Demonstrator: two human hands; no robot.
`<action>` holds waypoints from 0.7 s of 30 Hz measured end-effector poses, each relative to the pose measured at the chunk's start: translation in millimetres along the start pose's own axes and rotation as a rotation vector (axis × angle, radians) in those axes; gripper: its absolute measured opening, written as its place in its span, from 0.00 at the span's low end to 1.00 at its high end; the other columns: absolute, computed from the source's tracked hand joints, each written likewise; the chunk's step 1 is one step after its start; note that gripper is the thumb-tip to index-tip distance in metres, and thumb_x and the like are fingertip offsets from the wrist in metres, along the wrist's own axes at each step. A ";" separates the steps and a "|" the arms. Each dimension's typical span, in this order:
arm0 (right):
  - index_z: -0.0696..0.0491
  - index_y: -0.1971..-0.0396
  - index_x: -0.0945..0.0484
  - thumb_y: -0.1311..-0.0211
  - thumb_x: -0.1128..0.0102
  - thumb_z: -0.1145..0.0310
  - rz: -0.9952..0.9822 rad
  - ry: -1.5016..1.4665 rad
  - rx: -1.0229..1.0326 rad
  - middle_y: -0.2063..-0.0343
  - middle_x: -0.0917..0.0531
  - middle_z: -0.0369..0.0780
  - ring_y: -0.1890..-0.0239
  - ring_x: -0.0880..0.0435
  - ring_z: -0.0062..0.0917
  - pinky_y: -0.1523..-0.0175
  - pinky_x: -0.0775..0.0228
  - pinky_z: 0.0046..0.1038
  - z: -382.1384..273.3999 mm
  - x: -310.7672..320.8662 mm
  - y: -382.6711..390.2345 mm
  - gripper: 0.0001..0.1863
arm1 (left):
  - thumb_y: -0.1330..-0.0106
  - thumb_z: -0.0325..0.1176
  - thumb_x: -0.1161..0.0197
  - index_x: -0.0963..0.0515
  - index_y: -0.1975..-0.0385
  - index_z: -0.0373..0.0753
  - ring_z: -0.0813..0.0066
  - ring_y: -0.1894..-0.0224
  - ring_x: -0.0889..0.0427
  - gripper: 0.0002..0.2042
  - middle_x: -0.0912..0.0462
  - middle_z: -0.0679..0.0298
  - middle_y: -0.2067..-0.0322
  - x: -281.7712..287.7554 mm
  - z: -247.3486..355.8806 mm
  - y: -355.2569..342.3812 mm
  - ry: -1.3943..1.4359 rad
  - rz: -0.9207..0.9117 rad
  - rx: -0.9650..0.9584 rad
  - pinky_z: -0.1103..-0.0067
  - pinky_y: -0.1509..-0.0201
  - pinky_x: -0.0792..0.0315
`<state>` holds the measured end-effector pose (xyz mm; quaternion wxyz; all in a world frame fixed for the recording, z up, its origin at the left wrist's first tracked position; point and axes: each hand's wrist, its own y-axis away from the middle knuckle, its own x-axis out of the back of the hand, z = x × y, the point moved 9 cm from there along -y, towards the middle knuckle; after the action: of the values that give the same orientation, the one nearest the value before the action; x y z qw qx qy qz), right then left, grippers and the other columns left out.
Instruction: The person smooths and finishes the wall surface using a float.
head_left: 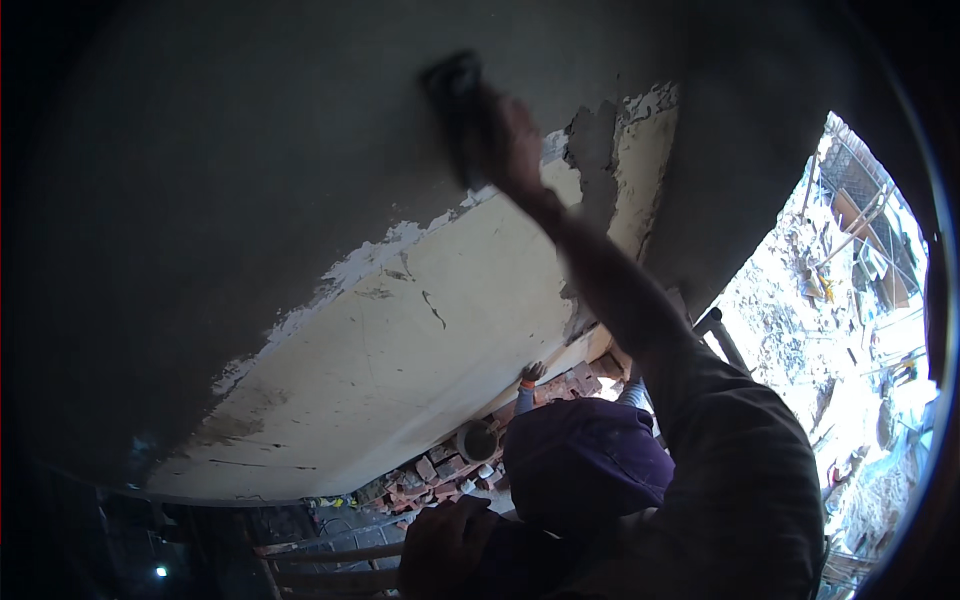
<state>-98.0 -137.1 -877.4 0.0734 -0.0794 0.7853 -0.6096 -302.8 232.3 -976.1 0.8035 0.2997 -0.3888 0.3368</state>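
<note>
My right hand reaches up and is closed around a dark plastering float, blurred by motion. The float is up against the grey plastered part of the wall, just above a ragged edge. Below that edge lies older cream-coloured wall with cracks and flaked white patches. Low in the view is my left hand, a dim, rounded shape. Its fingers are too dark to make out, and whatever it may hold is hidden.
Below me is another person in a purple cap, one hand raised to the wall's lower edge. Stacked bricks and a round bucket are beyond. Wooden rails cross the lower left. A bright opening shows rubble at right.
</note>
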 end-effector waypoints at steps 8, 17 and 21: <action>0.53 0.29 0.37 0.48 0.29 0.65 -0.679 -0.112 0.711 0.57 0.20 0.39 0.54 0.18 0.32 0.49 0.19 0.35 -100.7 -23.5 197.6 0.44 | 0.32 0.41 0.37 0.18 0.59 0.36 0.50 0.60 0.14 0.14 0.14 0.49 0.65 -3.6 -0.7 -4.8 -0.006 0.034 -0.109 0.60 0.54 0.24; 0.52 0.38 0.28 0.44 0.34 0.64 0.049 0.061 -0.045 0.57 0.18 0.47 0.56 0.18 0.46 0.52 0.23 0.45 27.6 40.9 -56.1 0.32 | 0.31 0.41 0.38 0.18 0.59 0.36 0.49 0.60 0.14 0.13 0.13 0.50 0.65 -2.8 4.4 3.8 0.023 -0.032 -0.064 0.60 0.53 0.23; 0.56 0.32 0.36 0.47 0.34 0.65 -0.078 0.011 -0.054 0.57 0.20 0.47 0.56 0.20 0.47 0.55 0.21 0.45 -9.2 -17.1 10.5 0.40 | 0.31 0.40 0.38 0.18 0.59 0.36 0.49 0.61 0.14 0.13 0.14 0.49 0.66 -2.4 3.4 2.4 -0.062 -0.027 -0.076 0.60 0.53 0.23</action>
<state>-83.6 -122.2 -885.0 0.0431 -0.1083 0.7983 -0.5908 -307.2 230.5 -975.9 0.8063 0.2846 -0.4218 0.3016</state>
